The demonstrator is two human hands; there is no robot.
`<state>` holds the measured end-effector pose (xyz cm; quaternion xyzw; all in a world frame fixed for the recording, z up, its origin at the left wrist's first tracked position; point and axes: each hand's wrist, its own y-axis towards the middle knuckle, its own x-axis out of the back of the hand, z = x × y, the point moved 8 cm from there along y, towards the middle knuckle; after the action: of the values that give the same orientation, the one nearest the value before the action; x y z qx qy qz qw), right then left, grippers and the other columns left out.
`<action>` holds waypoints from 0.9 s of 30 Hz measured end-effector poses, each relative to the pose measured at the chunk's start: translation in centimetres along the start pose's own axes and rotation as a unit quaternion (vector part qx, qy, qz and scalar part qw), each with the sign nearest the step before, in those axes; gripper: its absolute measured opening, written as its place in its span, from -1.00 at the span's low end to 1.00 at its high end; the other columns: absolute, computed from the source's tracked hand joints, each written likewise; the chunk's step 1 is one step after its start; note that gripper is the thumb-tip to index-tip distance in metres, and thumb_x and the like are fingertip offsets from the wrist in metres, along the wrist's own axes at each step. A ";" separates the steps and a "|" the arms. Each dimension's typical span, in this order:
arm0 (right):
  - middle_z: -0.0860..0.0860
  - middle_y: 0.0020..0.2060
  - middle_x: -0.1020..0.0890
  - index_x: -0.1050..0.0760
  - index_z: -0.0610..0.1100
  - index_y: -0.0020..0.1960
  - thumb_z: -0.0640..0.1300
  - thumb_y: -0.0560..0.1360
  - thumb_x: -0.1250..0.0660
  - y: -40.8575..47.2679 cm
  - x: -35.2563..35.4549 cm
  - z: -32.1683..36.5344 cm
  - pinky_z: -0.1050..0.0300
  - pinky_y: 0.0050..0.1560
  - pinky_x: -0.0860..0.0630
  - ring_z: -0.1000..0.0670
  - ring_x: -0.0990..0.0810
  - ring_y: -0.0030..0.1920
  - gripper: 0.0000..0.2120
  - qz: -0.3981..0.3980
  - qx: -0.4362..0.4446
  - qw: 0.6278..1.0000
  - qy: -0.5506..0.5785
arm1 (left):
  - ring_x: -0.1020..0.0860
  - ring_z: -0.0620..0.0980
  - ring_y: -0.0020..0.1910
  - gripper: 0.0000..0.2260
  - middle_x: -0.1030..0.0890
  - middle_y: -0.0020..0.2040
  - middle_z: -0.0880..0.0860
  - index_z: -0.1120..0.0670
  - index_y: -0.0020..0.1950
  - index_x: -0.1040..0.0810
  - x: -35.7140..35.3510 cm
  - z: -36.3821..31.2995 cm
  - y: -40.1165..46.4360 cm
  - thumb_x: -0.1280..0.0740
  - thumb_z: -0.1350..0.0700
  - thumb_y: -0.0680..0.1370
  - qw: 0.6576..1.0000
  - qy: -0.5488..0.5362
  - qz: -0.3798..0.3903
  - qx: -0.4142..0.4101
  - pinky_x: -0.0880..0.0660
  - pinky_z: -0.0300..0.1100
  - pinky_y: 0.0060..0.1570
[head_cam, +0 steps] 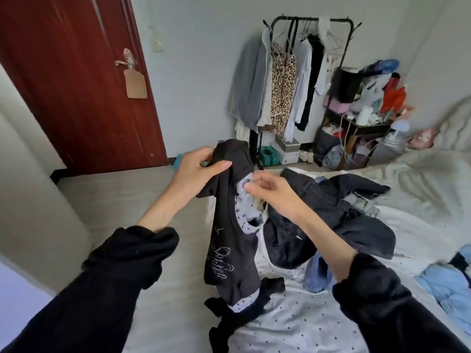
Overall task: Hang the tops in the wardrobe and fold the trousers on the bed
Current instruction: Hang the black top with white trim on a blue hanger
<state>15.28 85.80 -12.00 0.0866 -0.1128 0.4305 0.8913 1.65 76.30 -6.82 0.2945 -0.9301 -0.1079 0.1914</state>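
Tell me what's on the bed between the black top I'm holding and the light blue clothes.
In the head view, dark jeans lie heaped on the bed between the black top and light blue clothes.

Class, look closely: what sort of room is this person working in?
Most likely a bedroom: a bed strewn with clothes, a clothes rail hung with garments, and a red door.

Left hand [201, 168] and right hand [270, 192] raised, fingers curled

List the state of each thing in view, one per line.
Black top: held up over the bed, hanging crumpled.
Left hand: gripping the top's upper end.
Right hand: fingers pinching its white lining.
Dark trousers: unfolded, heaped on the bed.
Bed: strewn with clothes.
Clothes rack: hung with garments.
Door: closed.
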 end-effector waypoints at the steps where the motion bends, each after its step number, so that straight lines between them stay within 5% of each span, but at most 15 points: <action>1: 0.12 -0.24 -0.59 -0.46 0.05 -0.11 -0.09 0.45 -0.41 0.5 -1.6 0.0 0.32 -0.06 -0.41 0.25 -0.53 -0.24 -0.87 0.038 -0.011 0.999 -0.014 | -0.54 -0.12 -0.18 -0.92 -0.63 -0.18 0.00 0.04 -0.17 -0.57 2.1 -0.5 -0.2 -0.43 0.19 0.46 0.999 -0.021 -0.027 0.004 -0.43 -0.20 -0.10; 6: -0.02 -0.39 -0.33 -0.29 -0.17 -0.37 -0.20 0.48 -0.39 3.0 -8.3 4.6 0.39 -0.28 -0.25 0.15 -0.31 -0.37 -0.65 0.096 0.063 0.987 -0.113 | -0.59 -0.23 -0.20 -0.88 -0.66 -0.22 -0.14 0.02 -0.15 -0.58 10.5 -3.4 -2.0 -0.41 0.24 0.47 0.995 -0.017 -0.093 -0.023 -0.52 -0.35 -0.11; 10: 0.06 -0.48 -0.17 -0.14 -0.09 -0.41 -0.23 0.51 -0.35 4.5 -11.5 9.5 0.26 -0.38 -0.16 0.17 -0.17 -0.50 -0.54 0.060 0.133 0.986 -0.083 | -0.57 -0.22 -0.16 -0.88 -0.62 -0.15 -0.09 0.03 -0.12 -0.53 17.0 -2.9 -5.5 -0.37 0.24 0.51 0.988 0.043 -0.151 -0.003 -0.49 -0.38 -0.09; 13: -0.04 -0.47 -0.34 -0.32 -0.15 -0.39 -0.24 0.51 -0.35 4.9 -16.1 12.8 0.19 -0.25 -0.31 0.12 -0.32 -0.38 -0.66 0.111 0.165 0.976 -0.085 | -0.57 -0.23 -0.13 -0.81 -0.60 -0.12 -0.11 -0.01 -0.03 -0.51 22.7 -1.0 -9.9 -0.38 0.27 0.50 0.976 0.084 -0.191 0.057 -0.47 -0.45 -0.12; 17: -0.05 -0.21 -0.63 -0.57 -0.12 -0.21 -0.26 0.49 -0.36 4.2 -23.3 16.4 0.11 0.07 -0.47 0.04 -0.56 -0.13 -0.88 0.181 0.209 0.956 -0.094 | -0.52 0.00 0.09 -0.74 -0.58 0.07 0.06 0.14 0.16 -0.53 27.8 1.7 -16.2 -0.38 0.31 0.49 0.949 0.174 -0.203 0.165 -0.44 -0.17 0.17; 23: -0.10 -0.16 -0.67 -0.63 -0.19 -0.13 -0.19 0.44 -0.40 0.4 -36.8 20.1 0.04 -0.01 -0.50 -0.11 -0.61 -0.08 -0.93 0.314 0.273 0.896 -0.155 | -0.48 -0.32 -0.04 -0.59 -0.54 0.02 -0.16 -0.22 0.15 -0.43 30.1 2.5 -24.1 -0.47 0.14 0.44 0.938 0.225 -0.141 0.222 -0.35 -0.50 0.01; 27: 0.02 -0.25 -0.65 -0.63 -0.16 -0.13 -0.22 0.45 -0.38 -2.9 -43.4 21.4 0.20 -0.14 -0.44 0.02 -0.58 -0.19 -0.94 0.383 0.296 0.867 -0.117 | -0.49 -0.23 -0.06 -0.66 -0.57 -0.06 -0.18 -0.19 0.18 -0.45 32.6 2.1 -29.1 -0.43 -0.07 0.44 0.891 0.268 -0.275 0.244 -0.37 -0.36 0.05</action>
<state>-11.38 46.15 -3.61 0.3458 -0.1077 0.7382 0.5691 -9.03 33.93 -8.36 0.5935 -0.7223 0.1570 0.3183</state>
